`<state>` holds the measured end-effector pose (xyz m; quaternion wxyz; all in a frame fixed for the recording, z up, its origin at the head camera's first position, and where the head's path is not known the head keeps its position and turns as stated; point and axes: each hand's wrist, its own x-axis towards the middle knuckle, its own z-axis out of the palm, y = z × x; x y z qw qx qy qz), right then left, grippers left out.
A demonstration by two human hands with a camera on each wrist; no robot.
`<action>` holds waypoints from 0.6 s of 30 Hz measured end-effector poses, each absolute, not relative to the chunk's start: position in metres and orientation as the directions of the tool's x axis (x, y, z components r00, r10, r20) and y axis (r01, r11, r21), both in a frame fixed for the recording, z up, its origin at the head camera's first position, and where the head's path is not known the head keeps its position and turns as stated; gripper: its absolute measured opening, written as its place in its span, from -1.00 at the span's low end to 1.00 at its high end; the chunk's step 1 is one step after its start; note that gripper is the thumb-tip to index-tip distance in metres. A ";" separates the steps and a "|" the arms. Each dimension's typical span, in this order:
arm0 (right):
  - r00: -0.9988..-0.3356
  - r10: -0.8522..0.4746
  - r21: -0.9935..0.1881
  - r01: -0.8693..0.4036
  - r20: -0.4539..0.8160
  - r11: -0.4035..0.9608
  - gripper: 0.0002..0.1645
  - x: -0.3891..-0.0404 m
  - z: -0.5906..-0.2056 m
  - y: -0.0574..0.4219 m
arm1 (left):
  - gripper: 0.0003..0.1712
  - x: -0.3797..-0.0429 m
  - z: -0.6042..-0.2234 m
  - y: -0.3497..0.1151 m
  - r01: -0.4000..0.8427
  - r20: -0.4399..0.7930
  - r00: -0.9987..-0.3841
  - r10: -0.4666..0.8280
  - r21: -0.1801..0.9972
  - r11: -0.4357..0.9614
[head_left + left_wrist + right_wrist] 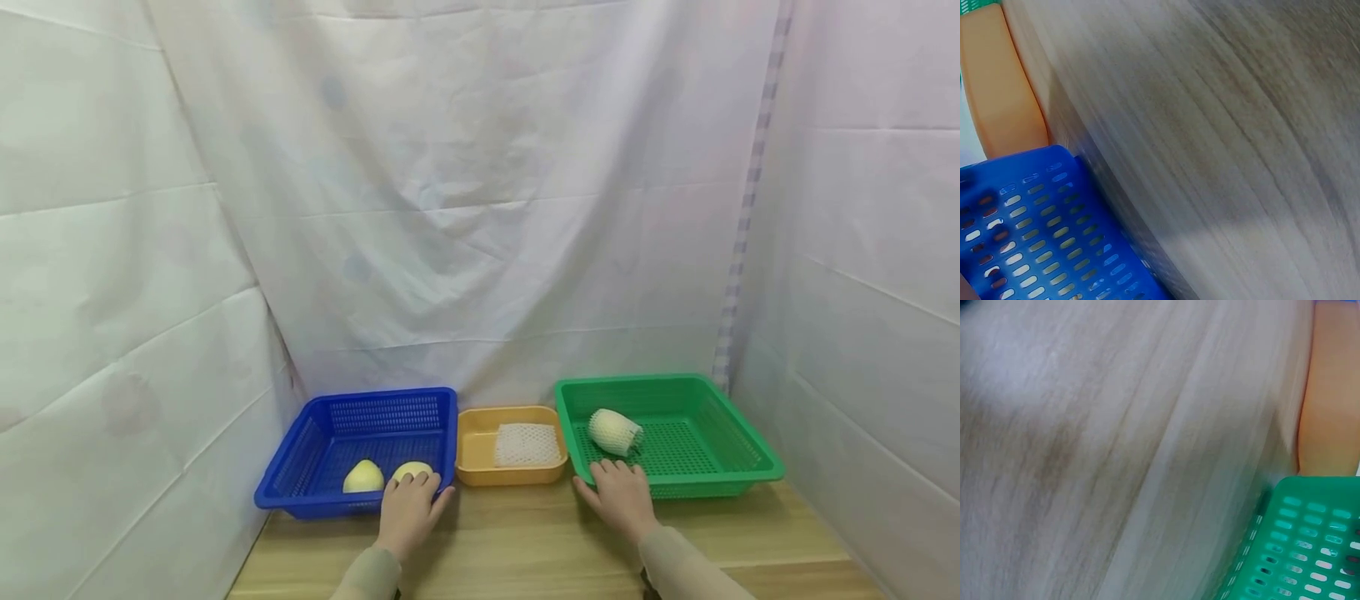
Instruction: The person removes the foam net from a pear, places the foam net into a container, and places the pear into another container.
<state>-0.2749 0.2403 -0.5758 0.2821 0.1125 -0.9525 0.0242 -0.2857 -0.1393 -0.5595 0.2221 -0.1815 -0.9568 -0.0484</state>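
My left hand (pixel 409 510) rests its fingers over the front rim of a blue basket (pixel 270 490), close to its right corner. Two pale yellow, pear-like fruits lie in that basket: one fruit (pixel 363 477) shows beside the hand, while the other fruit (pixel 412 468) is partly covered by the fingertips. On the front rim of a green basket (pixel 738 482), near the left corner, my right hand (pixel 621 498) lies with relaxed fingers. Just beyond it, a pale fruit in a white foam net (pixel 613 432) lies on its side inside the green basket.
Between the baskets stands a small yellow-orange tray (pixel 512 477) holding flattened white foam netting (pixel 527 445). Everything stands on a wood-grain table (pixel 517 542). White cloth (pixel 465 167) hangs behind and along both sides.
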 end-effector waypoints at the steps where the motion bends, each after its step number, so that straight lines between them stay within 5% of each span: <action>1: -0.823 -0.196 0.012 -0.225 0.533 0.974 -0.56 -0.275 -0.575 0.240 | -0.59 -0.285 -0.560 -0.140 0.369 0.443 -0.836 0.324 0.016 0.929; 13: -0.950 -0.097 -0.143 -0.144 0.296 0.979 -0.31 -0.270 -0.553 0.236 | -0.59 -0.286 -0.563 -0.138 0.368 0.440 -0.836 0.327 0.009 0.930; 18: -0.963 -0.080 -0.238 -0.143 0.257 0.961 -0.38 -0.275 -0.539 0.236 | -0.61 -0.288 -0.563 -0.138 0.364 0.441 -0.839 0.318 0.021 0.931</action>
